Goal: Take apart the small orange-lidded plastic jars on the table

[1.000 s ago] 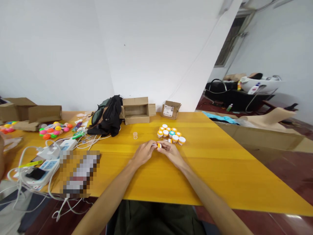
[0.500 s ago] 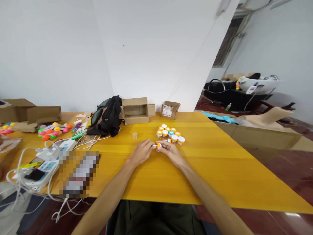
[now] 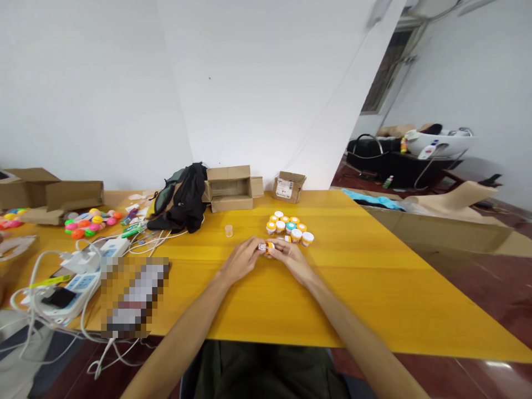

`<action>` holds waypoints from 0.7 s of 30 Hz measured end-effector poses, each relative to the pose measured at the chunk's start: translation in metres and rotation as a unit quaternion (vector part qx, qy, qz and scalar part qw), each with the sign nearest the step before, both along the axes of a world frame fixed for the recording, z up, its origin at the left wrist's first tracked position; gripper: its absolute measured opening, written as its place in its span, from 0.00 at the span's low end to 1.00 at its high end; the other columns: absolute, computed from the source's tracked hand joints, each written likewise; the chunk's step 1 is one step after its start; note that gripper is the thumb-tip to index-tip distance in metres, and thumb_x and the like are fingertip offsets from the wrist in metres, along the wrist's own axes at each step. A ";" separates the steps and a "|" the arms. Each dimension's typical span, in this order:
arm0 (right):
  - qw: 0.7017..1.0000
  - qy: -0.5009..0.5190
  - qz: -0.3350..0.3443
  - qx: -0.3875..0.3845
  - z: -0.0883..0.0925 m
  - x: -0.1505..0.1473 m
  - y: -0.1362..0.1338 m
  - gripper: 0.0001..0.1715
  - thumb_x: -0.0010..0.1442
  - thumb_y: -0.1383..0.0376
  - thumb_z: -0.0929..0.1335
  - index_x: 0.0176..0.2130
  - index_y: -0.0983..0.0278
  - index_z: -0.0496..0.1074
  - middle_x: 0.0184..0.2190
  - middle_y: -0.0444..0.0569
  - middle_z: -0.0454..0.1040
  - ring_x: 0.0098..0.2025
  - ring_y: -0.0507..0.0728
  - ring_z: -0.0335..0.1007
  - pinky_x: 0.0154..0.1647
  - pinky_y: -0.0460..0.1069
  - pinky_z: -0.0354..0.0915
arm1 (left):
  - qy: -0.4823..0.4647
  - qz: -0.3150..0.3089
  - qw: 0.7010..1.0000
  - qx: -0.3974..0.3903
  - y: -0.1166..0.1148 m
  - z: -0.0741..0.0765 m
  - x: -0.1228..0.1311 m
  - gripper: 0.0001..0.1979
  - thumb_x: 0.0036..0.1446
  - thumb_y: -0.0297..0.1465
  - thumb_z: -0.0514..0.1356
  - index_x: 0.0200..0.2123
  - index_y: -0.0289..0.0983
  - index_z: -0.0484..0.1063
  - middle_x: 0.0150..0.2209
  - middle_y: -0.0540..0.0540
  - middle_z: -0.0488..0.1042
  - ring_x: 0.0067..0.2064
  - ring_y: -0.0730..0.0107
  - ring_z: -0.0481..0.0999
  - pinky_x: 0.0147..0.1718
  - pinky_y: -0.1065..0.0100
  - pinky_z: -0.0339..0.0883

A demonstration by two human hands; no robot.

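A small jar (image 3: pixel 262 247) is held sideways between my two hands above the table. My left hand (image 3: pixel 242 259) pinches its clear end, where dark specks on white show. On the orange-and-white lid end, the fingers of my right hand (image 3: pixel 291 259) are closed. Whether the lid is still joined to the jar cannot be made out. Just beyond my hands stands a group of similar small jars (image 3: pixel 307 238) with white and orange lids, one lid teal (image 3: pixel 290 226). A small clear cup (image 3: pixel 229 230) rests on the table past my left hand.
At the back are an open cardboard box (image 3: pixel 231 191), a smaller carton (image 3: pixel 288 187) and a black bag (image 3: pixel 188 205). Colourful balls (image 3: pixel 93 221), a power strip (image 3: pixel 83 280) with tangled cables and a blurred phone-like object (image 3: pixel 139 293) lie left. The table's front edge runs before me.
The jar between my hands has turned, so that its speckled clear end now shows by my left fingers instead of a thin white edge. Both arms have hardly moved.
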State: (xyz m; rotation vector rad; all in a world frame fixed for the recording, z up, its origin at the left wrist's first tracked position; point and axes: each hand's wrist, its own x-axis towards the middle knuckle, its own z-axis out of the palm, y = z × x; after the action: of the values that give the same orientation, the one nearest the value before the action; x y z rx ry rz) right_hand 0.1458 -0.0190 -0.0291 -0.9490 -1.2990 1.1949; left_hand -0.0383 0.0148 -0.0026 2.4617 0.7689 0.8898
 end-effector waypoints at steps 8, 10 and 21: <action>1.000 -0.009 -0.006 0.004 0.001 0.001 0.000 0.27 0.48 0.46 0.76 0.42 0.59 0.78 0.36 0.48 0.80 0.41 0.60 0.75 0.49 0.57 0.70 | -0.005 0.048 0.998 -0.033 0.002 -0.002 0.002 0.11 0.67 0.34 0.51 0.33 0.40 0.70 0.31 0.49 0.75 0.33 0.67 0.73 0.37 0.68 0.65; 1.000 -0.010 -0.009 0.002 0.001 0.002 0.000 0.26 0.48 0.47 0.76 0.42 0.59 0.78 0.36 0.48 0.79 0.41 0.60 0.75 0.49 0.57 0.70 | -0.015 0.058 0.998 -0.036 0.002 -0.001 0.002 0.10 0.66 0.34 0.52 0.33 0.40 0.70 0.31 0.50 0.74 0.33 0.67 0.72 0.36 0.69 0.64; 0.997 -0.052 -0.051 0.028 -0.006 -0.002 0.004 0.22 0.47 0.53 0.76 0.39 0.59 0.72 0.37 0.46 0.77 0.40 0.58 0.74 0.46 0.54 0.70 | -0.114 0.096 0.987 -0.053 0.015 -0.003 -0.001 0.02 0.56 0.27 0.57 0.34 0.39 0.68 0.33 0.50 0.72 0.33 0.71 0.69 0.34 0.70 0.65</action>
State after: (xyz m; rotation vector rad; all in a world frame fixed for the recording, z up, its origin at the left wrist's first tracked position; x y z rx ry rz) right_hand 0.1435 -0.0148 -0.0348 -1.0359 -1.3428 1.0381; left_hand -0.0392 0.0297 -0.0055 2.1739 0.9546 1.1455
